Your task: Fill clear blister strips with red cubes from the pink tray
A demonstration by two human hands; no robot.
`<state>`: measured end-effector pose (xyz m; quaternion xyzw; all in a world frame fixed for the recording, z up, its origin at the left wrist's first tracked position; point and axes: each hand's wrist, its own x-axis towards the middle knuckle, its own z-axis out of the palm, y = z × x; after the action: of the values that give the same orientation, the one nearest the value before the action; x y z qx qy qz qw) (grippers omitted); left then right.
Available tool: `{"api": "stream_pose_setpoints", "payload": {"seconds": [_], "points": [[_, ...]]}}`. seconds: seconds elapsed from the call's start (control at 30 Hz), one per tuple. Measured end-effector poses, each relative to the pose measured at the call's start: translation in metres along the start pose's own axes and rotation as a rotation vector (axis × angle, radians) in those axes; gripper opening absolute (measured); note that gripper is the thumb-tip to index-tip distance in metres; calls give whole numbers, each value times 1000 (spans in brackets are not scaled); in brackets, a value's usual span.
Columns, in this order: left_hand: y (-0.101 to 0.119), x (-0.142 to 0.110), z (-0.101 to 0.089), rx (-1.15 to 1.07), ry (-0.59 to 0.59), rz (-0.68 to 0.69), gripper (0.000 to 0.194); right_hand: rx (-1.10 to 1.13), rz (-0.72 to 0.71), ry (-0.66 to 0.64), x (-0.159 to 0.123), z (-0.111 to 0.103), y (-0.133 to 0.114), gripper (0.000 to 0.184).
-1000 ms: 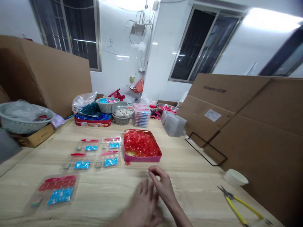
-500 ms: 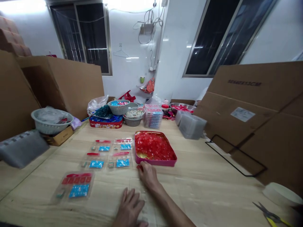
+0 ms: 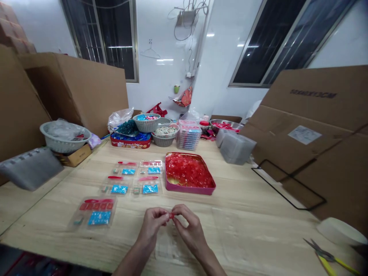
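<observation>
Left hand (image 3: 154, 225) and right hand (image 3: 188, 227) pinching a small glossy red piece (image 3: 171, 216) between fingertips, the piece above the pale wooden worktop (image 3: 129, 245), nearer the wearer than the tin (image 3: 190, 189) of translucent red bits.

Red-filled tin (image 3: 189, 188), landmark: resting on the table. Nearer me than the tin: my left hand (image 3: 153, 226) and right hand (image 3: 190, 229), together pinching one small red piece (image 3: 171, 216). Left of the tin: four clear cases with blue packets (image 3: 150, 188), lying flat. Beyond it: stacked cases (image 3: 189, 136), standing. Far right: yellow-handled pliers (image 3: 327, 256), lying open.
</observation>
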<state>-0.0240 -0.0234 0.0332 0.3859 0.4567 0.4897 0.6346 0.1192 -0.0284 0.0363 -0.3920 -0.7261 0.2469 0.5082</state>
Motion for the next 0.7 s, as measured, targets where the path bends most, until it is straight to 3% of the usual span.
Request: {"api": "stream_pose_setpoints", "payload": {"seconds": [0.17,0.27,0.4,0.57,0.7], "points": [[-1,-1,0,-111,-76,-116,20,99,97,-19,-6,-4,0,13],[1,-1,4,-123,-84,-73,17,322,305,-26,-11,-4,4,13],[5,0,9,-78,-124,-33,17,639,570,-55,-18,-6,13,33],[11,5,12,20,-165,1,14,818,615,-90,-9,-14,17,34],[15,23,15,291,-114,68,15,860,605,-21,14,-21,21,34]]}}
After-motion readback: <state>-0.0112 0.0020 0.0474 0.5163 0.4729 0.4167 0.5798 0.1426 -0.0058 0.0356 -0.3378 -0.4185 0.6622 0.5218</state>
